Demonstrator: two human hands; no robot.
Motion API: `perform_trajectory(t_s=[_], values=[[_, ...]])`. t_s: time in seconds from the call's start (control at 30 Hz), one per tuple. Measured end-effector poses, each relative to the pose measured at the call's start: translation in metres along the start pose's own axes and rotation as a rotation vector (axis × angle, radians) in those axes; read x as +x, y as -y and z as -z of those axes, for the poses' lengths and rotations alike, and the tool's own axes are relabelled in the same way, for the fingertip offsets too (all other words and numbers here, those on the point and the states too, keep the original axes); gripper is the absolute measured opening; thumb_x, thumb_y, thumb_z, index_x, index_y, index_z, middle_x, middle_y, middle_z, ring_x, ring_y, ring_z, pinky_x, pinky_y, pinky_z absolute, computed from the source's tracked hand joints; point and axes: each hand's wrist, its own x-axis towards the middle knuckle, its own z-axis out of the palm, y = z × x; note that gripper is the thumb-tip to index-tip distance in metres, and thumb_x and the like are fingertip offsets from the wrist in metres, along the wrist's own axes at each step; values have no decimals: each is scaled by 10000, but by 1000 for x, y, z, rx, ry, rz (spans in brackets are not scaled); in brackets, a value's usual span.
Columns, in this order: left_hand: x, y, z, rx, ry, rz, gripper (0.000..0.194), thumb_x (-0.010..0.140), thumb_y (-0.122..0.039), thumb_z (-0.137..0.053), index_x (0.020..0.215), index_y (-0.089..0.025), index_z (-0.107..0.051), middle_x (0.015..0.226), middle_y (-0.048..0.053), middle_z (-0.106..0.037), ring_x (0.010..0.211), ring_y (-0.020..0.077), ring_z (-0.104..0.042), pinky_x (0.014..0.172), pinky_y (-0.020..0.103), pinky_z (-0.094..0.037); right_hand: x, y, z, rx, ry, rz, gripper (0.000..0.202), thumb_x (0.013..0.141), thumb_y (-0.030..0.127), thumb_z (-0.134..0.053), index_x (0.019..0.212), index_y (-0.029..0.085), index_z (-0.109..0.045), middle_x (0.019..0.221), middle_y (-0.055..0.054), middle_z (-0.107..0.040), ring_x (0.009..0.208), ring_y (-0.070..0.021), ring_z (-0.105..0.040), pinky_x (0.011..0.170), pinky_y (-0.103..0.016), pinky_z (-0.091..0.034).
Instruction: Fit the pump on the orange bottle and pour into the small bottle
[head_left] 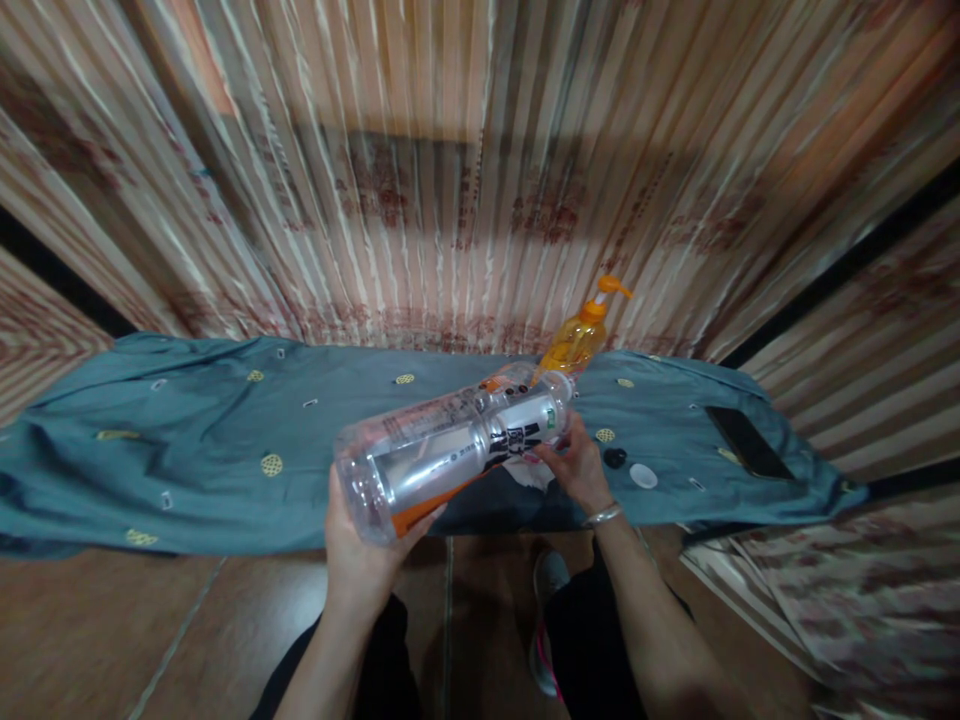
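Observation:
A large clear plastic bottle [427, 455] with a silver and orange label lies tilted in the air over the cloth-covered bench, its neck pointing right and a little away from me. My left hand [371, 550] is wrapped around its base from below. Near the neck, my right hand [577, 465] has its fingers closed on the side of the bottle by the label's end. Just behind the neck stands a pump bottle [574, 345] of yellow-orange liquid with an orange pump top. Something white and crumpled [531, 473] shows partly beneath the bottle.
A small black object [615, 457] and a white round disc [643, 476] lie right of my right hand. Farther right is a dark phone [748, 442]. The bench has a teal patterned cloth [217, 430]; a pleated curtain [420, 220] hangs behind, with dark bars at both sides.

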Motion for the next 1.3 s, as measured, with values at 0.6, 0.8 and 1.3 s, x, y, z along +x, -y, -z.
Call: perform_trajectory(t_s=[0.6, 0.8, 1.3], values=[[0, 10, 5, 61, 82, -84, 721, 559, -415, -1054, 1155, -275, -672, 1106, 56, -803, 1027, 337, -823, 884, 465, -710, -1, 0, 0, -12, 4, 3, 602, 754, 647, -752, 1154, 222, -602, 721, 15, -679, 628, -232, -632, 594, -331, -484], [0, 6, 3, -13, 90, 14, 740, 522, -397, -1060, 1134, -267, -665, 1128, 62, -805, 1057, 353, -817, 910, 493, -707, -1, 0, 0, -3, 12, -10, 610, 745, 618, -780, 1174, 219, -609, 715, 27, -684, 629, -231, -639, 601, -330, -492], [0, 7, 2, -34, 79, 9, 728, 499, -343, -1072, 1094, -283, -656, 1126, 55, -821, 991, 337, -830, 838, 472, -718, -2, 5, 1, -27, 5, -10, 605, 747, 640, -769, 1138, 205, -613, 677, 28, -663, 610, -233, -636, 580, -323, -475]])
